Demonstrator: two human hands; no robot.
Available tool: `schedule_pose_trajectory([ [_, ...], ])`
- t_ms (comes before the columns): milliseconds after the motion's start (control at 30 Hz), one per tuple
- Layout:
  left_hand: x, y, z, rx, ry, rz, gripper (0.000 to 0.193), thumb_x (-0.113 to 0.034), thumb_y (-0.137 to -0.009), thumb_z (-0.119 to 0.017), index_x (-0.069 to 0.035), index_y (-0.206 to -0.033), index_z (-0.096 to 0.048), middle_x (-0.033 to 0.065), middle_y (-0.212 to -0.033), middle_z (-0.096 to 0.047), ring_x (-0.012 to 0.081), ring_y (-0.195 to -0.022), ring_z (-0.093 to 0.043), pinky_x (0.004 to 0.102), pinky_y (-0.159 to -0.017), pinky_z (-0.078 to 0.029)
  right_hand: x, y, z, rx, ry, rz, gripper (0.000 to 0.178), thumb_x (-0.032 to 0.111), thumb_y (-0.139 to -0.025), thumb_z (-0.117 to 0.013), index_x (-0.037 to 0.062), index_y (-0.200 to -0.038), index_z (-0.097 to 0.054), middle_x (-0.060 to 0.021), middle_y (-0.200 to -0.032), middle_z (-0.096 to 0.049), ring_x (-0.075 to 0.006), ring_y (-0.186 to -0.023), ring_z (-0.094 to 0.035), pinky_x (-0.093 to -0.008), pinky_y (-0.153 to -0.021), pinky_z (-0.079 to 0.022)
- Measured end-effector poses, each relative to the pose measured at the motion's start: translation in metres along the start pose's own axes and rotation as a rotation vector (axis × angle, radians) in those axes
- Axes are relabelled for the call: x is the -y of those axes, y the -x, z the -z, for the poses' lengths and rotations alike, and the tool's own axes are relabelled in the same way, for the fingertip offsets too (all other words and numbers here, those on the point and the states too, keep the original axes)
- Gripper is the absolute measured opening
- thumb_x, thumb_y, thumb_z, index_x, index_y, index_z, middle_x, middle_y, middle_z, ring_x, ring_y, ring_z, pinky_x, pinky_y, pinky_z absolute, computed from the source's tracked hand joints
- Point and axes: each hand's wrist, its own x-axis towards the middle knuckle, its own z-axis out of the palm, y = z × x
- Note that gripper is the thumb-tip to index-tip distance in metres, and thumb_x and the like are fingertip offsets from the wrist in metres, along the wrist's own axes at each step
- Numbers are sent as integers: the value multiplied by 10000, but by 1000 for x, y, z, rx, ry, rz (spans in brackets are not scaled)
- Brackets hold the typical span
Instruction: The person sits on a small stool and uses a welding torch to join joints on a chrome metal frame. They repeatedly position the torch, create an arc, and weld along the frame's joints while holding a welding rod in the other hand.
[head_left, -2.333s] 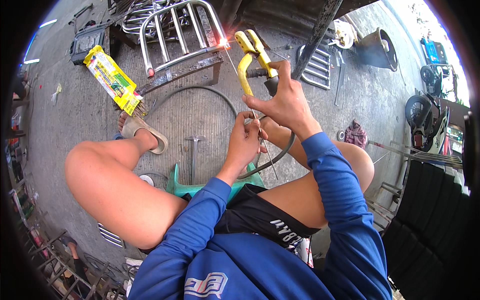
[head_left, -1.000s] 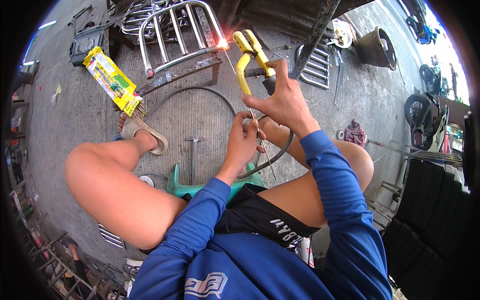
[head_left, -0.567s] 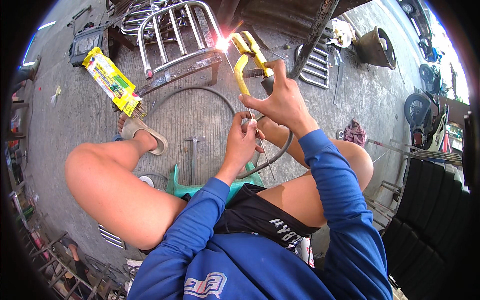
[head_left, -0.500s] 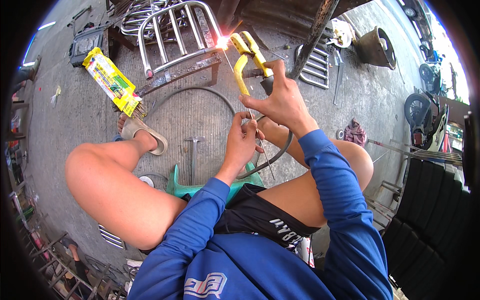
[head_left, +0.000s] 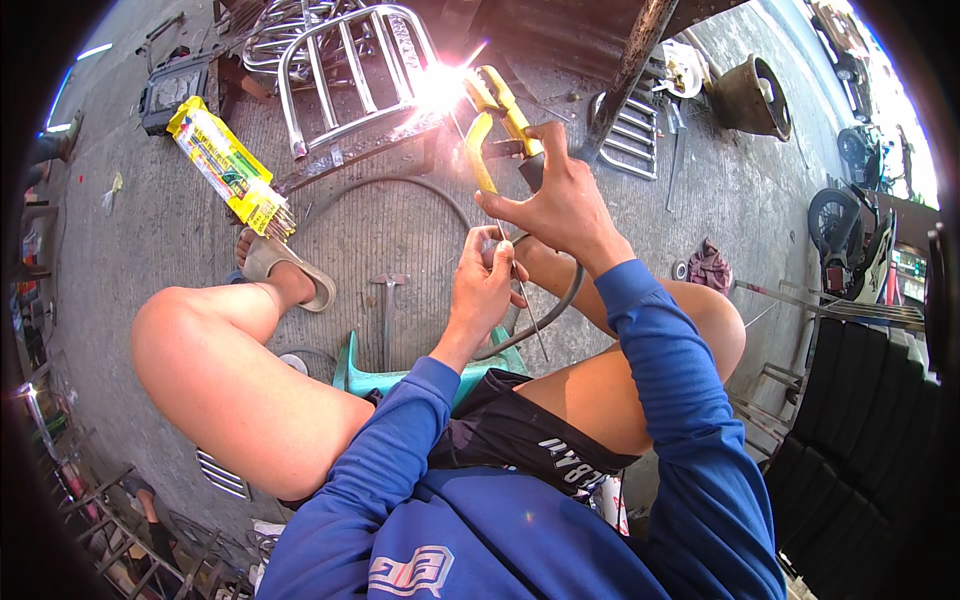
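Welding at the chrome rack, upper centre of frame

The right hand (head_left: 560, 205) gripped the yellow electrode holder (head_left: 497, 120), rigid and best held by its insulated handle; the left hand (head_left: 485, 285) pinched the thin, stiff rod (head_left: 528, 312) beside the chrome rack (head_left: 340, 75).

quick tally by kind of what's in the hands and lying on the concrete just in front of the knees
yellow electrode holder in right hand: 1
welding rod at left hand: 1
yellow rod packet: 1
hammer: 1
chrome rack: 1
total: 5
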Motion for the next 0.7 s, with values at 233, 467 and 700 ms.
schedule_pose_trajectory([
  [233, 2, 1, 0, -19, 4, 3, 214, -206, -1149, -534, -77, -1320, -517, 52, -859, -676, 112, -763, -686, 295, -519, -599, -2, 1, -1, -27, 2, 8, 901, 501, -789, -911, 48, -1394, -422, -323, -945, -731, -493, -872, -758, -521, -785, -587],
  [467, 2, 2, 2, -1, -29, 14, 230, -209, -1152, -539, -79, -1340, -507, 69, -850, -689, 115, -769, -687, 297, -516, -587, -1, 0, 4, -22, 12, 7, 897, 504, -776, -890, 15, -1375, -434, -285, -820, -708, -489, -807, -756, -524, -761, -592],
  [700, 2, 1, 2, 0, -33, 8, 235, -203, -1154, -535, -74, -1347, -501, 74, -850, -689, 113, -762, -681, 292, -518, -584, 2, 0, 4, 13, 12, -32, 912, 514, -781, -896, 23, -1398, -437, -274, -803, -696, -463, -801, -755, -512, -757, -582],
])
